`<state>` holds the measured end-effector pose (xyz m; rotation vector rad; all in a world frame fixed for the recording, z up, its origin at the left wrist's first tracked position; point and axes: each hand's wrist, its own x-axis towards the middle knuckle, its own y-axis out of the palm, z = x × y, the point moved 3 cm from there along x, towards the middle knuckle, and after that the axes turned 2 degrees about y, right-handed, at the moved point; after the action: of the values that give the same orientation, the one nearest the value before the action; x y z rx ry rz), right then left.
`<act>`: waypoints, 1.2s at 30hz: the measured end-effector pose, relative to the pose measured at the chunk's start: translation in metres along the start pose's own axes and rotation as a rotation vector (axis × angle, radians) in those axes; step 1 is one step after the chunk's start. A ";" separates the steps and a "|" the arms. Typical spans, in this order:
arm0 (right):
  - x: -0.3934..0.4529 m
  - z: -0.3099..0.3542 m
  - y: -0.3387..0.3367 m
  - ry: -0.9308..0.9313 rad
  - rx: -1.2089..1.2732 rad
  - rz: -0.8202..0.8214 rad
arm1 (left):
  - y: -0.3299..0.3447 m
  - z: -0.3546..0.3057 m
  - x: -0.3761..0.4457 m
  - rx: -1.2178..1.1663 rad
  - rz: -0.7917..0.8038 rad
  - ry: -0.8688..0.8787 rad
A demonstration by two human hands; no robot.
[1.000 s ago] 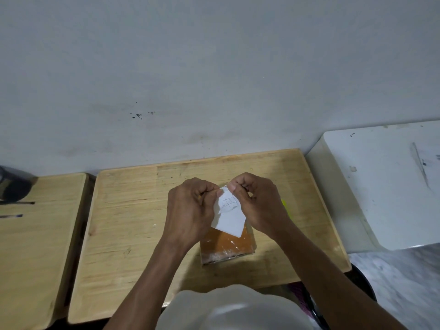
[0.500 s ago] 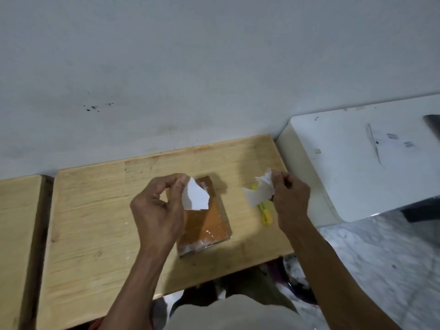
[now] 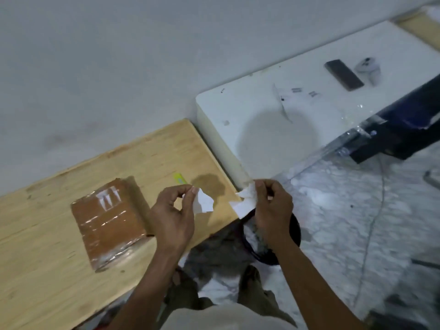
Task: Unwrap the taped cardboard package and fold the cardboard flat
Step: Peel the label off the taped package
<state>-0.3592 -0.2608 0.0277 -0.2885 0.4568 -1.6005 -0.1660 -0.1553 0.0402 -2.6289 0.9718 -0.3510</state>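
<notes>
One taped cardboard package (image 3: 108,223), brown under glossy clear tape with white label scraps near its far edge, lies flat on a wooden table (image 3: 47,270), clear of both hands. The left hand (image 3: 172,216) pinches a torn white paper piece (image 3: 203,203) between thumb and fingertips above the table's right end. The right hand (image 3: 271,208) grips a second, crumpled white scrap (image 3: 244,202) just past the table's edge, above a black bin (image 3: 294,232). A yellow-green cutter (image 3: 179,178) rests on the wood beyond the hands, and a white counter (image 3: 297,110) adjoins the table.
</notes>
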 end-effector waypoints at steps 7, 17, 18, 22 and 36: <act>0.047 -0.119 -0.108 0.059 -0.162 -0.115 | 0.174 -0.021 -0.090 0.044 0.224 0.124; 0.082 -0.269 -0.126 0.272 -0.317 -0.057 | 0.316 0.067 -0.149 0.237 0.499 -0.020; 0.087 -0.281 -0.122 0.273 -0.320 -0.055 | 0.324 0.076 -0.148 0.249 0.499 -0.037; 0.105 -0.323 -0.099 0.284 -0.364 -0.020 | 0.354 0.115 -0.141 0.276 0.526 -0.099; 0.102 -0.319 -0.099 0.514 -0.323 0.154 | 0.351 0.125 -0.137 0.317 0.591 -0.254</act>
<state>-0.5993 -0.3215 -0.2186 -0.0752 1.1115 -1.4377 -0.4309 -0.2915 -0.2222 -1.9341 1.3997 -0.0198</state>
